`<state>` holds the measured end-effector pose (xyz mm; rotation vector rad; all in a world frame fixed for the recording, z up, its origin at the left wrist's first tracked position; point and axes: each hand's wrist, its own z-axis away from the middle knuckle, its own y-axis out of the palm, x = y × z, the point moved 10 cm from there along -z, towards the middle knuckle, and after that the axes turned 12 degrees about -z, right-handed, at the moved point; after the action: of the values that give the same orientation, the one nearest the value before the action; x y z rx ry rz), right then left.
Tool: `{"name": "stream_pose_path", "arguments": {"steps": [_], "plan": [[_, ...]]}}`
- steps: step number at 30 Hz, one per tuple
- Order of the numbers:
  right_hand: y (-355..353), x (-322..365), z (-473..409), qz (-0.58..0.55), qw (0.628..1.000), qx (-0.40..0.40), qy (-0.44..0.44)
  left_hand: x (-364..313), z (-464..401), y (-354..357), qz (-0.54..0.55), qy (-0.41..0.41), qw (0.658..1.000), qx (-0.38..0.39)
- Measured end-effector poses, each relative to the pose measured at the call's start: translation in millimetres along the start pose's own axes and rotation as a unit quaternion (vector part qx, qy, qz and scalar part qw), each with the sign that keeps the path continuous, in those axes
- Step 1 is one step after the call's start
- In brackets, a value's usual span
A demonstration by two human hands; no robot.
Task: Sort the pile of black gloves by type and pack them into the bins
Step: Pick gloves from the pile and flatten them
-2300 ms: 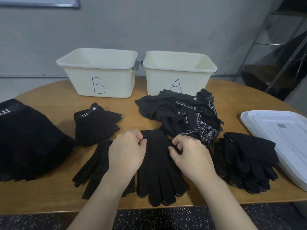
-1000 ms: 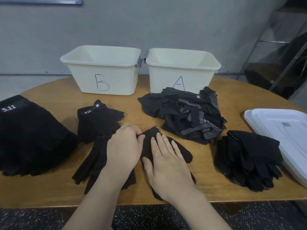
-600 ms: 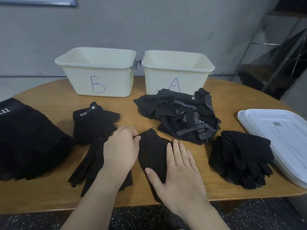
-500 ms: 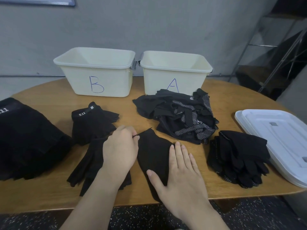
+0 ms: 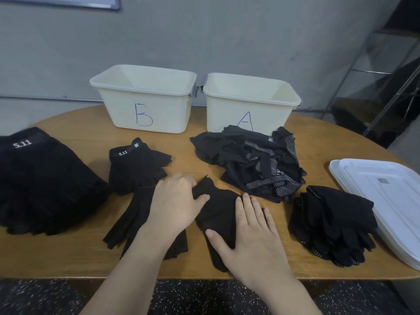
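Now the folded black knit glove (image 5: 216,210) lies on the round wooden table (image 5: 79,258) at about six o'clock, close to the near edge. The right hand (image 5: 252,235) presses flat on it with straight, spread fingers, while the left hand (image 5: 176,205) pinches the glove's cuff edge at its upper left corner between thumb and curled fingers.

It looks light, limp and thin, so it should fold and slump readily and spring open if released; I judge the best hold is across the doubled middle, pinching both layers together so it travels as one bundle.

At twelve o'clock stand two cream plastic bins side by side: the bin marked B (image 5: 145,101) to the left and the bin marked A (image 5: 250,103) to the right. Nothing shows inside either from this angle.

Just in front of bin A, at one o'clock, sits the loose pile of dotted black gloves (image 5: 252,164). A stack of black full-finger gloves (image 5: 331,223) lies at three o'clock, beside a white plastic lid (image 5: 386,196). Black fingerless gloves labelled 5.11 (image 5: 136,164) rest at ten o'clock, with a larger black 5.11 stack (image 5: 43,178) at nine.
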<state>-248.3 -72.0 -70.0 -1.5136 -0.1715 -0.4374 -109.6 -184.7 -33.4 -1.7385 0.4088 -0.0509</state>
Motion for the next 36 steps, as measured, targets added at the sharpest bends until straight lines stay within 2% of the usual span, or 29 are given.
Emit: {"name": "stream_pose_path", "arguments": {"steps": [6, 12, 17, 21, 26, 31, 36], "plan": [[3, 8, -7, -0.001, 0.999, 0.014, -0.037, 13, 1, -1, 0.051, -0.016, 0.999, 0.005], [-4, -7, -6, -0.03, 0.997, 0.049, -0.057, 30, 2, -6, 0.133, -0.08, 0.988, -0.011], [-4, -2, -6, -0.033, 0.997, 0.03, -0.067, 27, 4, -16, 0.167, -0.076, 0.982, -0.042], [-2, 3, -13, -0.037, 0.997, 0.012, -0.071, 13, 12, -29, 0.253, -0.031, 0.964, -0.07], [-3, 8, -22, -0.037, 0.997, -0.006, -0.072, -6, 27, -37, 0.278, 0.052, 0.956, -0.083], [-2, 3, -23, -0.065, 0.994, 0.007, -0.087, -16, 48, -27, 0.244, 0.102, 0.963, -0.058], [-7, -8, -13, -0.076, 0.991, 0.046, -0.101, -24, 58, -22, 0.17, 0.145, 0.972, -0.073]]}}
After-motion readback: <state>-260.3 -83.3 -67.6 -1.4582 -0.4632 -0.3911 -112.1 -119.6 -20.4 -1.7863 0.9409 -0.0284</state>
